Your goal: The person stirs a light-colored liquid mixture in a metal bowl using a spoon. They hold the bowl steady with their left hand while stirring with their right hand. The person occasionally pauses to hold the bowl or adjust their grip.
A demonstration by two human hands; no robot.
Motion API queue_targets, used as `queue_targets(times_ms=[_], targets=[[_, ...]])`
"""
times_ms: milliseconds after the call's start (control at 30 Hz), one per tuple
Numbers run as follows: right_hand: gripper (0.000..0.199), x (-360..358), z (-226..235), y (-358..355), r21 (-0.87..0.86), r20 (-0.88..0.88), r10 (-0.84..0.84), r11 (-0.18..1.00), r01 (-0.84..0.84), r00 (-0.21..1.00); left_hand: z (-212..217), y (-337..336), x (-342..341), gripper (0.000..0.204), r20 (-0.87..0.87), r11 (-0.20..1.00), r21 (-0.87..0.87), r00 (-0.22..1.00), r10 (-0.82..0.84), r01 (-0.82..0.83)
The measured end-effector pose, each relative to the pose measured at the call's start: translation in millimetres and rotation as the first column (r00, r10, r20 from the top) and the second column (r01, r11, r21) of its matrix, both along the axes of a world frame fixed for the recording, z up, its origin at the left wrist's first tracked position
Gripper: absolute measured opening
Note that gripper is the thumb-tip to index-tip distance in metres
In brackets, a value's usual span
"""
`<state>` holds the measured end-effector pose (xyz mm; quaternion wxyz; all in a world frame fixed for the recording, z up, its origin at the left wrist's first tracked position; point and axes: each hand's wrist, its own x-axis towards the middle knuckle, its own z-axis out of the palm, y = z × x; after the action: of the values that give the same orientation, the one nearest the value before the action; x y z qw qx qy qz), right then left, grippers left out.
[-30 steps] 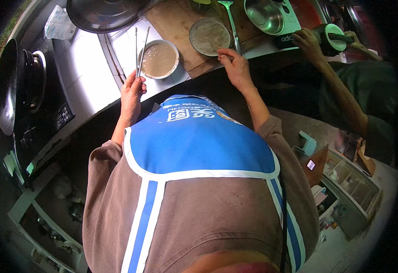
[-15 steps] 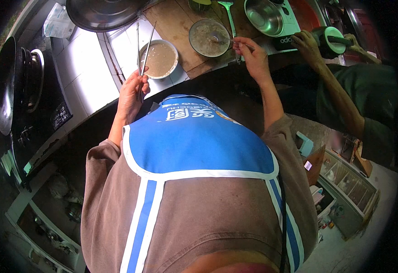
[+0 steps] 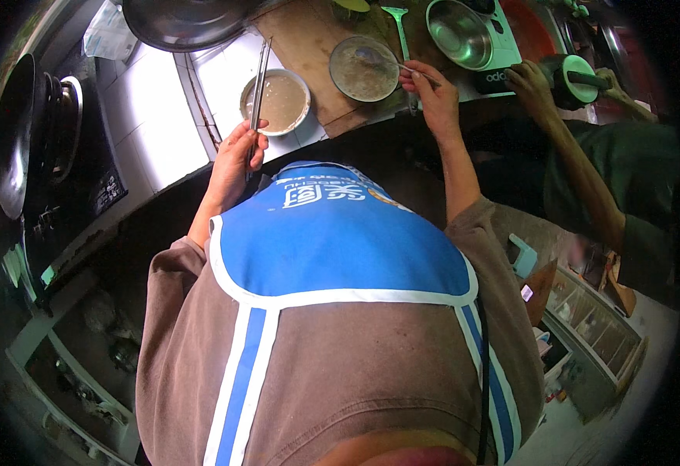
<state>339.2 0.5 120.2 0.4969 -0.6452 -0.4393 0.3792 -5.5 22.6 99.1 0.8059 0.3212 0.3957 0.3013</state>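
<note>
Inside the shallow, round, grey-looking bowl of pale, cloudy mixture lies the head of a slim metal spoon; whether it touches the bottom cannot be told. Its thin handle slants over the rim on the right to the right hand, which pinches it between thumb and fingers. That bowl stands near the front edge of a brown wooden board. Just left of it, on the white tiled counter, sits a round white bowl of beige, batter-like liquid. The left hand grasps a pair of long, thin metal chopsticks close together, pointing away from the body across the white bowl's left part.

Beyond the spoon, a pale green-tinged turner lies on the board, its handle running down behind the right hand's fingers. Farther right, a shiny round steel bowl is beside a co-worker's hand, near a dark green cylindrical container. Farther out, a large dark round pan fills the top, and a black wok tilts at far left.
</note>
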Motion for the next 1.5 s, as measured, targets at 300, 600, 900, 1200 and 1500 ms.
queue_targets(times_ms=[300, 600, 900, 1200, 1500], targets=[[0.026, 1, -37, -22, -0.104, -0.546, -0.210, 0.978, 0.183, 0.811, -4, -6, -6, 0.025, -0.074, 0.999, 0.050, 0.997, 0.022, -0.019], [0.025, -11, -48, -33, -0.077, -0.542, -0.245, 0.967, 0.243, 0.804, 1, -8, 3, 0.026, -0.079, 0.994, 0.038, 0.992, -0.102, 0.106], [0.025, -11, -51, -38, -0.080, -0.599, -0.297, 0.946, 0.313, 0.744, 3, -9, 6, 0.028, -0.134, 0.974, -0.020, 0.965, -0.225, 0.225], [0.025, -6, -34, -34, -0.093, -0.603, -0.274, 0.957, 0.275, 0.749, 17, -12, 14, 0.031, -0.113, 0.955, -0.124, 0.952, -0.285, 0.271], [0.024, -9, -12, -26, -0.067, -0.600, -0.211, 0.974, 0.215, 0.771, 16, 8, 30, 0.036, -0.050, 0.930, -0.070, 0.930, -0.365, 0.361]])
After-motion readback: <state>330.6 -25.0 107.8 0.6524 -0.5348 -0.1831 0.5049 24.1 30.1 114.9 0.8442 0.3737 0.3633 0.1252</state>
